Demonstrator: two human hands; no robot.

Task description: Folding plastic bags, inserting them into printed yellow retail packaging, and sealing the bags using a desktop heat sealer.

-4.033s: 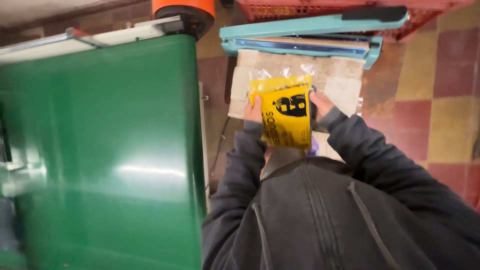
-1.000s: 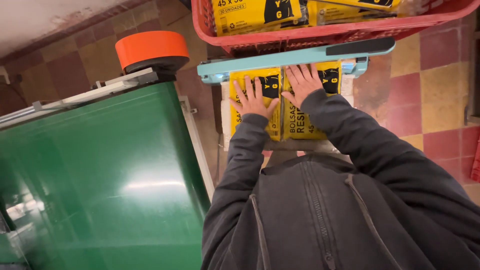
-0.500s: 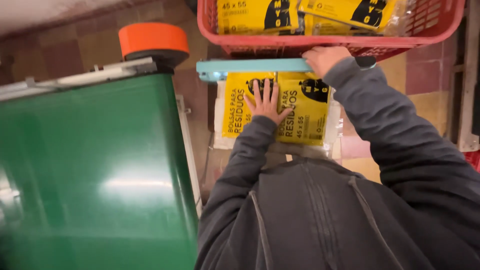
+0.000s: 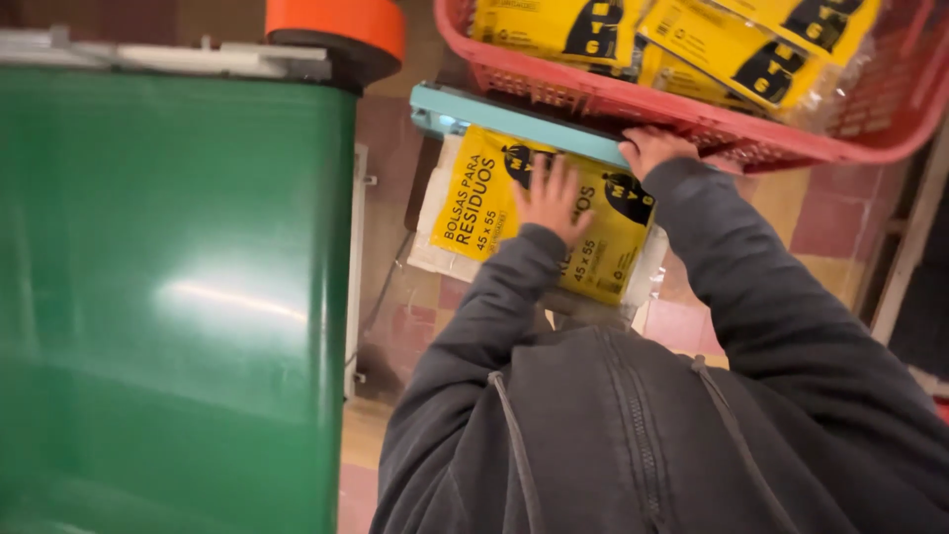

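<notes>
The left hand [image 4: 552, 201] lies flat with fingers spread wide on the two shiny yellow plastic packs [image 4: 494, 193], which lie side by side under the long light-blue bar [image 4: 514, 121]. The right hand [image 4: 652, 148] presses down on that bar, fingers curled. Above sits a red plastic basket [image 4: 692, 114] with holes. A smooth green bin [image 4: 168, 297] stands left.

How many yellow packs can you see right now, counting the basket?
4. Two yellow packs lie side by side under the teal sealer bar: one by the left hand, one below the right hand. Two more sit in the red basket; others may be hidden.
</notes>
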